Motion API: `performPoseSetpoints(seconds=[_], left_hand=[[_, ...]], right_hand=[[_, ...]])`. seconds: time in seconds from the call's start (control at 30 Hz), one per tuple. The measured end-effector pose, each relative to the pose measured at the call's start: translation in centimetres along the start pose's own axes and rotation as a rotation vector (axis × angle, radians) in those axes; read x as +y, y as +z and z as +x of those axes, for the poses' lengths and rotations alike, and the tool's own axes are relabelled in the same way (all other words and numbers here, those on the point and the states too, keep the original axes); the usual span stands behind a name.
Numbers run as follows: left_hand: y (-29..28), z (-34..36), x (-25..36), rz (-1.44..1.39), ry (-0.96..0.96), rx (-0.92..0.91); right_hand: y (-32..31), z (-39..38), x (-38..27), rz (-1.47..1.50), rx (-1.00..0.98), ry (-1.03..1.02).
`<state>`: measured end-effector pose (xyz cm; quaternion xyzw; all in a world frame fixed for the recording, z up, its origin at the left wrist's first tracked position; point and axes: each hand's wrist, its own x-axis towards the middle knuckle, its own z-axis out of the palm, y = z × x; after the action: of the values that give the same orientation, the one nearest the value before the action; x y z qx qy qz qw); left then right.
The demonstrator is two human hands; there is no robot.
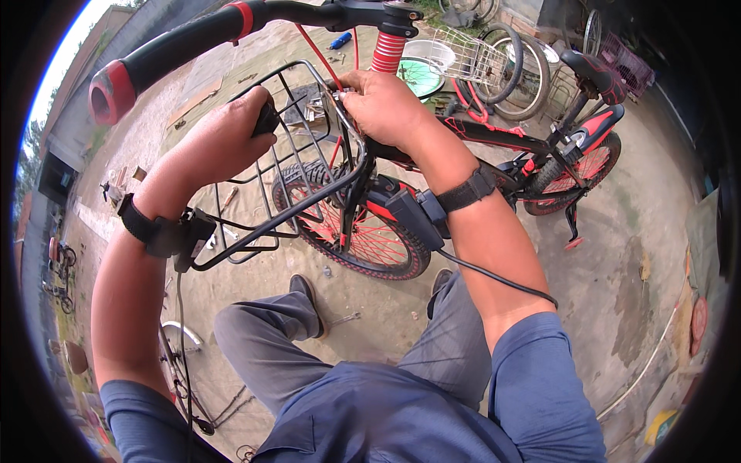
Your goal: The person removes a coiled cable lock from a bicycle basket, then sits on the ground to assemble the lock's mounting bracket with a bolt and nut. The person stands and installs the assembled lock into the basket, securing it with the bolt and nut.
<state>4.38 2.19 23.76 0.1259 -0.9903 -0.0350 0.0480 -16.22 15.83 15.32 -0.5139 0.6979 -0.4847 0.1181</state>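
A black and red bicycle (494,135) stands before me, its front wheel (363,243) with red spokes pointing left. A black wire basket (266,224) is at its front, below the handlebar (181,50). My left hand (220,139) is closed around a black, rounded, handle-like object (267,119) over the basket's far side; its other end is hidden. My right hand (390,108) is closed at the basket's rear edge, beside the red-ringed steering column (387,52) and a red cable (318,54). Whatever its fingertips pinch is too small to make out.
Behind the bicycle stand a white wire basket (471,58), loose wheels (529,77) and a green round basin (421,76). A blue bottle-shaped thing (340,40) lies on the concrete. A wrench-like tool (345,318) lies between my feet. Bicycle parts (185,363) lie at lower left.
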Motion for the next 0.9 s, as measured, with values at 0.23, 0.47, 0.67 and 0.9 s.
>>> performPoseSetpoints(seconds=[0.23,0.47,0.67,0.9], left_hand=[[0.3,1.0,0.5,0.164,0.042,0.077],[0.7,1.0,0.8,0.171,0.049,0.151],[1.4,1.1,0.6,0.246,0.067,0.207],[1.9,1.5,0.6,0.664,0.211,0.363]], right_hand=[[0.5,0.3,0.0,-0.077,0.008,0.036],[0.7,0.5,0.3,-0.072,0.019,0.0],[0.7,0.5,0.2,-0.14,0.038,-0.016],[0.7,0.4,0.1,-0.133,0.033,0.0]])
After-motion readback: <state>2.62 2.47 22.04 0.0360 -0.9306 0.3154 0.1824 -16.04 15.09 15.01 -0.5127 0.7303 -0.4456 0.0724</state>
